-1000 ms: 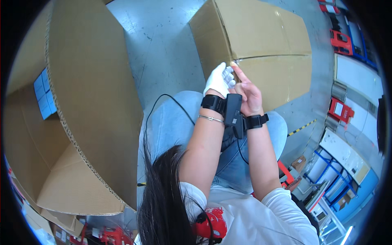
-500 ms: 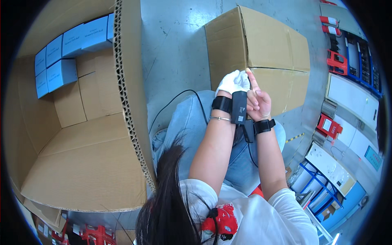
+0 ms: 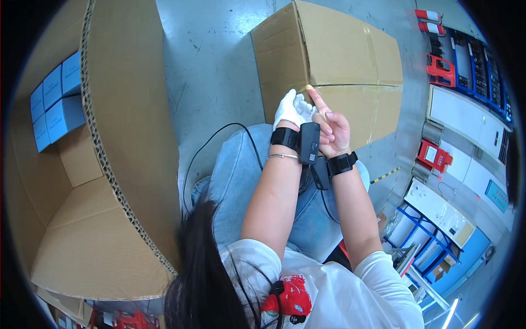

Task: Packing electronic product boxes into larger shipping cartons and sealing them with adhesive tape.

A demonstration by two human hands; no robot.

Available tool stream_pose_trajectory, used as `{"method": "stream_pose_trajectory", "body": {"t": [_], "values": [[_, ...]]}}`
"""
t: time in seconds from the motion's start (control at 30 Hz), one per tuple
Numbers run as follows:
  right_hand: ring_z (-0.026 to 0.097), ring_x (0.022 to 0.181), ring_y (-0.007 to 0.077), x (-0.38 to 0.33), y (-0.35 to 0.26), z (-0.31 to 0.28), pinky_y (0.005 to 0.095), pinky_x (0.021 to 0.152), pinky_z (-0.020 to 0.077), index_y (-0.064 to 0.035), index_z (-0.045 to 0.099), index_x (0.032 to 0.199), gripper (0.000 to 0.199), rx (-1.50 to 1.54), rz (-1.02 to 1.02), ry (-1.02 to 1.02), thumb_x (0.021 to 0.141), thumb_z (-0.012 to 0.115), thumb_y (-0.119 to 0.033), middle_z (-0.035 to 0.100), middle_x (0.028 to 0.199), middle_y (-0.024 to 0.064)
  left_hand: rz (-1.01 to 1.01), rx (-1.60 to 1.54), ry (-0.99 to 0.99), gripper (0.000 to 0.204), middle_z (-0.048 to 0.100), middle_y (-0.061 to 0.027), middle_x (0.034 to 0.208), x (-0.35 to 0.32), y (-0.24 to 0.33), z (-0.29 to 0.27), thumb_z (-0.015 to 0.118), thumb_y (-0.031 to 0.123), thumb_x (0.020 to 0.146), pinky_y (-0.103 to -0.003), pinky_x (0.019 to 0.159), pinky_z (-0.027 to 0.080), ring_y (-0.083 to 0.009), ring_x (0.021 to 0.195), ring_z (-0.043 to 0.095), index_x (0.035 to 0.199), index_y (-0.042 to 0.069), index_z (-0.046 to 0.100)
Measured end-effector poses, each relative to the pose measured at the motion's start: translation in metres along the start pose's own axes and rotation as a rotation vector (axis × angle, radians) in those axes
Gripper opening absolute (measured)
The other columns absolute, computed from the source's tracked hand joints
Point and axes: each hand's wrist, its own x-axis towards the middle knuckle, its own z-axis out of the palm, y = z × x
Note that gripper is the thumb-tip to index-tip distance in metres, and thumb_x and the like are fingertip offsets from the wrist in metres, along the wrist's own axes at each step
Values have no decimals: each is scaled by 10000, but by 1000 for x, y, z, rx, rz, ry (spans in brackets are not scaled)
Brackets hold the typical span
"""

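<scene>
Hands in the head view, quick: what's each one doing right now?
Left hand: wears a white glove, fingers curled against the right hand; holding anything cannot be told.
Right hand: bare, forefinger stretched out, touching the glove.

Bright, even overhead light, soft shadows, sharp centre, fisheye bending and dark rim.

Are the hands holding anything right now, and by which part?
Cannot tell for certain. The gloved left hand and bare right hand press together; no separate held thing shows between them.
</scene>
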Motion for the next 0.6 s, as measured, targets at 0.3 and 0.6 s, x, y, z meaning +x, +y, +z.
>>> {"method": "stream_pose_trajectory", "body": {"t": [0.3, 0.6], "values": [[348, 383, 75, -9, 4, 2, 231, 372, 370, -148, 81, 1534, 762, -234, 18, -37, 891, 484, -73, 432, 548, 21, -279, 51, -353, 215, 550, 0, 635, -19, 32, -5, 637, 272, 926, -270, 448, 426, -126, 467, 473, 794, 127, 549], [520, 510, 94, -19, 2, 23, 219, 495, 454, -95, 280, 1491, 624, -534, -74, 252, 910, 507, -92, 559, 642, 35, -154, -61, -199, 275, 400, 72, 519, -28, 47, 15, 579, 194, 955, -205, 371, 338, -46, 394, 357, 716, 167, 446]]}}
